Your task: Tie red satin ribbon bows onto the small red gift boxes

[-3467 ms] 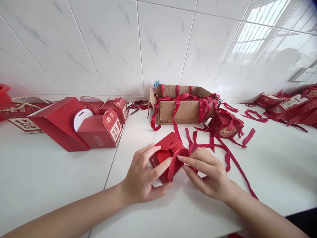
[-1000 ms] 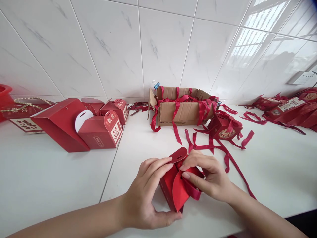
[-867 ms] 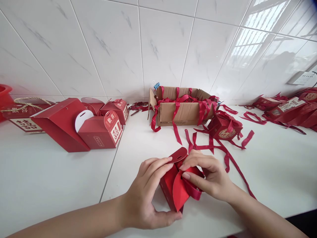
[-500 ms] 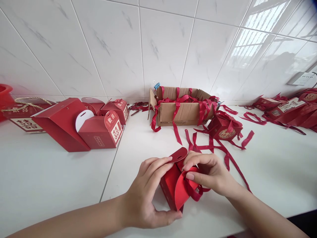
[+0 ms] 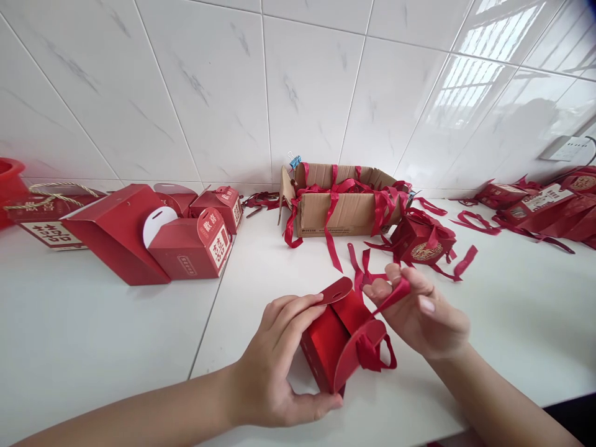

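A small red paper gift box [image 5: 323, 338] stands on the white table in front of me. My left hand [image 5: 272, 363] grips it from the left, fingers over its top edge by a slotted flap [image 5: 339, 290] and thumb low at the near corner. The rounded flap [image 5: 354, 355] on the right side leans outward. Through it passes a dark red ribbon [image 5: 390, 300], with a loop hanging on the outer side. My right hand [image 5: 431, 316], raised just right of the box, holds the ribbon's other end between its fingers, and the ribbon is stretched.
Behind the box, a cardboard carton [image 5: 349, 214] has ribbons draped over its walls and a blue binder clip [image 5: 295, 162]. A ribboned red box [image 5: 421, 239] sits beside it. Several red boxes [image 5: 189, 248] stand left; more packages [image 5: 540, 202] lie far right. A tiled wall [image 5: 311, 93] rises behind.
My right hand has moved up and right from the flap, drawing the ribbon through it. The flap has tilted and a ribbon loop shows outside. My left hand stays on the box.
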A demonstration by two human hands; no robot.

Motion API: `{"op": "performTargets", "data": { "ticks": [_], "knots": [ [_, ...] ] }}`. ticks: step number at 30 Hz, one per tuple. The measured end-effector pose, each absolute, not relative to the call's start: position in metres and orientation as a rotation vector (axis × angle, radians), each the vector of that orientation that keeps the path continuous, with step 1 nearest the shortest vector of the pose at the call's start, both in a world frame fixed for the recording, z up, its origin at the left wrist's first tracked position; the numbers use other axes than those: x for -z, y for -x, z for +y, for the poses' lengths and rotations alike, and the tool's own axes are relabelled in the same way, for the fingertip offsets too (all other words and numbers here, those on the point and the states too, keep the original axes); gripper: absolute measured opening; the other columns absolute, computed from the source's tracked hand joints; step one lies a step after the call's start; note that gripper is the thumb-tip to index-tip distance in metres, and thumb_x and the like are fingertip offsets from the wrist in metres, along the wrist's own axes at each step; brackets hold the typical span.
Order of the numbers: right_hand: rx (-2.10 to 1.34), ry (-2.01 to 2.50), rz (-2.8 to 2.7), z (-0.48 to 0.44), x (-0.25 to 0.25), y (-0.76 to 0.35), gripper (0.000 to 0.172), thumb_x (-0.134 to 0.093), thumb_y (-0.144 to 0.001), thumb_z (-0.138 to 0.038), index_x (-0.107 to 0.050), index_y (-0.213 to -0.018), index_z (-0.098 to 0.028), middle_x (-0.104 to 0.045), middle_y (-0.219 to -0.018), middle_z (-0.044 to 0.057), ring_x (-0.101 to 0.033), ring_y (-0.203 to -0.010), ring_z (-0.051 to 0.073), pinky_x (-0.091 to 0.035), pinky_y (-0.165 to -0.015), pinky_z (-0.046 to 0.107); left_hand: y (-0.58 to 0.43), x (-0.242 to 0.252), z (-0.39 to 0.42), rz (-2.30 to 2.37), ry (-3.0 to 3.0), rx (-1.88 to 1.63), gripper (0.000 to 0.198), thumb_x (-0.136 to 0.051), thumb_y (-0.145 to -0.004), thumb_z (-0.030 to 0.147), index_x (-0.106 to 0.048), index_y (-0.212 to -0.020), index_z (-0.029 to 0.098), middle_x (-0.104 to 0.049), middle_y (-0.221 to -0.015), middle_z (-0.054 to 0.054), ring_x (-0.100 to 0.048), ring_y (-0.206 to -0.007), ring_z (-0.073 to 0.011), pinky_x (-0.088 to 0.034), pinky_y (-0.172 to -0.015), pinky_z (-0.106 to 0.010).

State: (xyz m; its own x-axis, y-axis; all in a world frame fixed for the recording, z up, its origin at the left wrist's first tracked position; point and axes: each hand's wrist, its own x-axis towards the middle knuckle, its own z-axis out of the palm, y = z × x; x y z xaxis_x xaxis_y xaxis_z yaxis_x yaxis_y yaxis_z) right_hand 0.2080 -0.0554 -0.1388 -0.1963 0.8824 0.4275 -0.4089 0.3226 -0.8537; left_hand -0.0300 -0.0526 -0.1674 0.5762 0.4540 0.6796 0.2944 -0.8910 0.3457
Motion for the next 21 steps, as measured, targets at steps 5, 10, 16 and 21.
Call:
{"op": "performTargets", "data": {
  "ticks": [5, 10, 16, 21],
  "knots": [
    [-1.318, 0.585, -1.115, -0.051, 0.138, -0.208, 0.012, -0.071, -0.075, -0.034, -0.071, -0.087, -0.036, -0.056, -0.07, -0.002, -0.049, -0.052, 0.008, -0.046, -0.052, 0.027, 0.03, 0.167, -0.055, 0.656, -2.558, -1.209, 0.095, -0.074, -0.065, 0.049, -0.026, -0.139, 0.015, -0.043, -0.129, -0.019, -0.042, -0.118, -0.0345, -0.043, -0.094, -0.048],
    [-1.251, 0.92, -1.244, -0.056, 0.139, -0.194, 0.014, -0.074, -0.074, -0.025, -0.065, -0.085, -0.023, -0.06, -0.071, 0.0, -0.054, -0.061, 0.011, -0.046, -0.054, 0.024, 0.029, 0.169, -0.059, 0.691, -2.496, -1.197, 0.098, -0.074, -0.066, 0.05, -0.023, -0.142, 0.015, -0.039, -0.132, -0.019, -0.04, -0.12, -0.0349, -0.043, -0.096, -0.048],
    [-1.259, 0.985, -1.308, -0.062, 0.136, -0.184, 0.024, -0.073, -0.075, -0.027, -0.051, -0.084, -0.02, -0.062, -0.076, 0.0, -0.057, -0.065, 0.011, -0.045, -0.055, 0.022, 0.026, 0.17, -0.066, 0.698, -2.492, -1.162, 0.1, -0.072, -0.067, 0.054, -0.022, -0.142, 0.013, -0.037, -0.133, -0.02, -0.038, -0.122, -0.0332, -0.04, -0.099, -0.046],
    [-1.295, 0.997, -1.312, -0.061, 0.135, -0.183, 0.028, -0.072, -0.076, -0.028, -0.046, -0.085, -0.021, -0.063, -0.074, -0.001, -0.054, -0.061, 0.01, -0.043, -0.057, 0.023, 0.024, 0.17, -0.069, 0.706, -2.514, -1.141, 0.097, -0.071, -0.068, 0.055, -0.023, -0.141, 0.011, -0.036, -0.133, -0.02, -0.037, -0.123, -0.0332, -0.04, -0.1, -0.045]
  ]
}}
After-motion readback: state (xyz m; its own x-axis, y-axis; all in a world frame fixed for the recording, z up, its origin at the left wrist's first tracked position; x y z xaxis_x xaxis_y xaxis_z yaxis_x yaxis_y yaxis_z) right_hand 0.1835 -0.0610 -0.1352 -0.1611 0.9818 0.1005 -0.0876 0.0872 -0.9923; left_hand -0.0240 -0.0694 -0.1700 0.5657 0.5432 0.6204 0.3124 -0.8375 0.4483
